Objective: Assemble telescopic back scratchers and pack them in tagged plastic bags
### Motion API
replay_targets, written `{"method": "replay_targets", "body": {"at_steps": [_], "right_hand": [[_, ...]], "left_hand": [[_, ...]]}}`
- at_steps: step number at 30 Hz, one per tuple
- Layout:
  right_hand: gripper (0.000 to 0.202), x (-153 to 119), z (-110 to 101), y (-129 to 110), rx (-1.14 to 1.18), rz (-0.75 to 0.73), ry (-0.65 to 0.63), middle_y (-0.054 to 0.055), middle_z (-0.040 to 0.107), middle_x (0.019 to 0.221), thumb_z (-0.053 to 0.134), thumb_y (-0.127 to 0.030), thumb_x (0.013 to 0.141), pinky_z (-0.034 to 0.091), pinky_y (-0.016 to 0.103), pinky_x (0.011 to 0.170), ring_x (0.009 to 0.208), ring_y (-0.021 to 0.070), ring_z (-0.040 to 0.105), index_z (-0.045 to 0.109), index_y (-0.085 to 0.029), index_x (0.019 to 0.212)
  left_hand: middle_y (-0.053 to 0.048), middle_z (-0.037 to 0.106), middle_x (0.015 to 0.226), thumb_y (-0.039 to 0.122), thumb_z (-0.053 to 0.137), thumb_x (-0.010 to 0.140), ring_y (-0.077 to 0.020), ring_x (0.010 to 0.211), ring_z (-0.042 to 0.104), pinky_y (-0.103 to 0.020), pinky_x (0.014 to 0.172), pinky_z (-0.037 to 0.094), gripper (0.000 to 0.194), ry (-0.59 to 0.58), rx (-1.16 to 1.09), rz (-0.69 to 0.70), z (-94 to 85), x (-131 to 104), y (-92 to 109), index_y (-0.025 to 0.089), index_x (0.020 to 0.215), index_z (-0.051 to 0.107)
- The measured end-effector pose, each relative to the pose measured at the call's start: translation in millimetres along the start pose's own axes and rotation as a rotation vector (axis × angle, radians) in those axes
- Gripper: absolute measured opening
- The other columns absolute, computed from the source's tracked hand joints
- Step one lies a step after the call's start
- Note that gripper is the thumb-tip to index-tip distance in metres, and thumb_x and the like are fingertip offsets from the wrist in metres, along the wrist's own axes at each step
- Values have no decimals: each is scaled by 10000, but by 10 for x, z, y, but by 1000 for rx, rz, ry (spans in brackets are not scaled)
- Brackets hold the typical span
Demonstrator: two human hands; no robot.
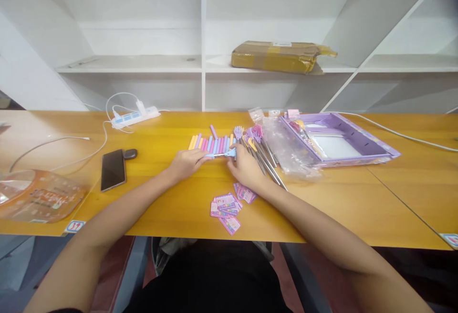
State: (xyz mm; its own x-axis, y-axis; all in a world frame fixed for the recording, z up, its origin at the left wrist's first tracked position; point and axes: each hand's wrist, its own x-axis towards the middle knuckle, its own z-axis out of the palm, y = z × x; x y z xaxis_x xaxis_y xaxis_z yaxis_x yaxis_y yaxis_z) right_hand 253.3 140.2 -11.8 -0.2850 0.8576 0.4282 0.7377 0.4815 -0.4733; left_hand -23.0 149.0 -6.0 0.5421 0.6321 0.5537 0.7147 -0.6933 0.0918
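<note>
A back scratcher with blue ends and a thin metal rod (219, 154) lies crosswise between my two hands. My left hand (186, 163) is closed on its blue end at the left. At the claw-shaped blue head, my right hand (246, 166) grips with the fingers bent. Just behind is a row of yellow, pink, purple and blue tubes (207, 144), with one loose purple tube (213, 131) beyond it. More back scratchers (256, 134), with purple, pink and yellow claw heads and metal rods, lie in a pile beside my right hand. Pink printed cards (226, 206) are scattered nearer me.
Clear plastic bags (286, 147) lie against a purple open box (372, 153) at the right. At the left are a phone (113, 170), a power strip (136, 118) and an orange printed plastic bag (43, 196). A taped carton (275, 57) sits on the white shelf.
</note>
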Motion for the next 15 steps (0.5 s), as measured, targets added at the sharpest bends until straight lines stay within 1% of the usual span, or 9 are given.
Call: {"method": "replay_targets", "body": {"at_steps": [3, 5, 7, 11, 13, 15], "right_hand": [[456, 6, -59, 41, -45, -43, -38, 188, 706, 1348, 503, -316, 1024, 585, 461, 918, 1077, 348, 740, 502, -188, 1462], [480, -2, -61, 58, -87, -70, -72, 209, 678, 1422, 491, -317, 1033, 586, 469, 936, 1135, 360, 735, 491, -168, 1489], [502, -15, -38, 71, -111, -85, -102, 219, 673, 1442, 488, -319, 1033, 589, 469, 925, 1134, 362, 741, 485, -150, 1506], [526, -6, -41, 96, -117, -100, -97, 204, 687, 1432, 493, -310, 1019, 585, 449, 909, 1069, 337, 751, 496, -157, 1523], [576, 32, -128, 127, -117, -133, -101, 194, 688, 1436, 529, -311, 980, 575, 451, 936, 1082, 340, 740, 507, -160, 1535], [599, 93, -281, 191, -129, -176, -103, 175, 711, 1400, 568, -322, 936, 562, 451, 959, 1105, 349, 725, 553, -169, 1514]], "left_hand": [[-85, 838, 1001, 497, 429, 1165, -187, 882, 778, -288, 711, 532, 461, -40, 20, 33, 16, -12, -139, 226, 1242, 794], [-87, 841, 1012, 495, 417, 1168, -187, 894, 783, -287, 718, 538, 470, -52, 17, 66, 24, -21, -213, 220, 1236, 792], [-83, 847, 1014, 495, 419, 1168, -189, 894, 789, -290, 719, 545, 471, -46, 20, 86, 29, -28, -252, 217, 1212, 797], [-86, 848, 1014, 491, 440, 1163, -194, 898, 797, -296, 738, 564, 452, -54, 19, 59, 36, -37, -235, 218, 1229, 794], [-95, 845, 1037, 494, 449, 1159, -203, 937, 800, -301, 780, 582, 447, -66, -3, 25, 43, -38, -211, 217, 1253, 786], [-104, 841, 1099, 483, 434, 1162, -214, 999, 799, -312, 836, 598, 447, -66, -22, -2, 54, -33, -195, 215, 1294, 766]]}}
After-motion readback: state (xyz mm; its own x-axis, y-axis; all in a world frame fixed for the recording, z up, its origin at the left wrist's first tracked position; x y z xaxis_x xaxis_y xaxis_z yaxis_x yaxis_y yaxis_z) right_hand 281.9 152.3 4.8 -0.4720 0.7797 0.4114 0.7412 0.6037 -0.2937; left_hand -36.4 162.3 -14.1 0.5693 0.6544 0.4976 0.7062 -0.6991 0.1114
